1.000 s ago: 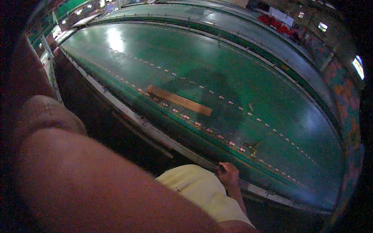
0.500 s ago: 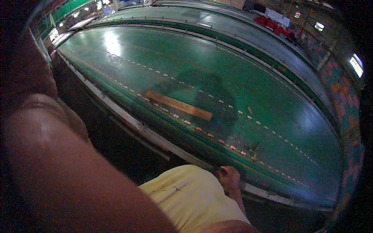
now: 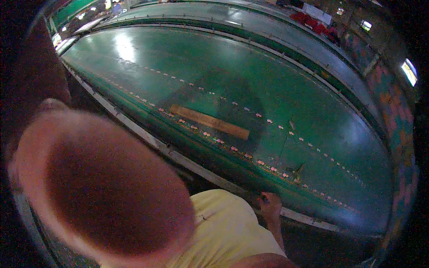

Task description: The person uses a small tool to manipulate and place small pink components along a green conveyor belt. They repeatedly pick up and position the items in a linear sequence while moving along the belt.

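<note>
A worker in a yellow garment [image 3: 228,219] is at a long green counter [image 3: 201,49], right hand [image 3: 270,203] low at the near edge, a flat wooden bar [image 3: 210,121] lying out ahead on the green surface. From that hand the bar lies forward and to the left, well apart, and no hand can be seen touching it. Its long axis slants from far left to near right, running roughly along the counter's pale near rail [image 3: 308,219], so that its right-hand end is the part closest to the hand. The bar rests flat between two dotted lines of pink marks: its left end sits just beside the near row [image 3: 234,148], its right end about midway between that and the far row [image 3: 269,121]. The near row passes between bar and hand. The right hand's fingers are curled in around a dark patch; whether they close on something, hold the rail or simply fold on themselves cannot be told in this dim light. The left hand is out of sight, its state unknown; only the left arm [image 3: 116,187], blurred at close quarters, fills the lower left. The right is thus the only hand that can be placed against the bar. A dark shadow [image 3: 241,107] spreads over the counter around the bar's right end.
</note>
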`<state>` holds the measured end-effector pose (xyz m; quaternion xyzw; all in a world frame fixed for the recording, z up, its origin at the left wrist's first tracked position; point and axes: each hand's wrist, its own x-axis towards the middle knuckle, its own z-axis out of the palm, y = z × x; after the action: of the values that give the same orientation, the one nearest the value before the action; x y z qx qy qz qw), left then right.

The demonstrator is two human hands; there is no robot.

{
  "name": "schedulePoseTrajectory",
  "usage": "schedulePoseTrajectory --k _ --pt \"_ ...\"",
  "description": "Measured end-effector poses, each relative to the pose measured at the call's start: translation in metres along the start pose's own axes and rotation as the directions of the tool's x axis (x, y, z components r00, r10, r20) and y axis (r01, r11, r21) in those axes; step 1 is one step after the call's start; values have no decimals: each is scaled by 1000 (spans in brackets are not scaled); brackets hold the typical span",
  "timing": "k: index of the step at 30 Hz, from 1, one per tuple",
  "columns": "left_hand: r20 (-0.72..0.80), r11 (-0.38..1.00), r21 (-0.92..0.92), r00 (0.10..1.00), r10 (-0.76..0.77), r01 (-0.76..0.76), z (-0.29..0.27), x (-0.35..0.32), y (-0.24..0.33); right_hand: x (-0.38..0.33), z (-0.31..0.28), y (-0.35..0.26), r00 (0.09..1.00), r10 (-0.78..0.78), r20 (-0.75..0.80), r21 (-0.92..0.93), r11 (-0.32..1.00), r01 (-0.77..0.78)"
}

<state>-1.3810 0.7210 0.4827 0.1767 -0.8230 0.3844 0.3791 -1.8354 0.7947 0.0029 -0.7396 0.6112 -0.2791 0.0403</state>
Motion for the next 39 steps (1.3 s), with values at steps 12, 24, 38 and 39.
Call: schedulePoseTrajectory --k 12,24,38,39 --pt "30 945 -223 971 -237 238 167 -77 -83 -23 27 -34 911 259 -321 -75 952 -297" --pt "757 721 -435 653 -31 539 381 -255 45 -1 43 -55 850 323 -417 106 946 -308" --pt "835 749 -352 549 -19 561 463 -304 44 -40 8 -67 761 333 -557 89 935 -344" --pt "843 672 -397 538 -2 625 455 -290 52 -47 10 -62 727 408 -552 170 909 -380"
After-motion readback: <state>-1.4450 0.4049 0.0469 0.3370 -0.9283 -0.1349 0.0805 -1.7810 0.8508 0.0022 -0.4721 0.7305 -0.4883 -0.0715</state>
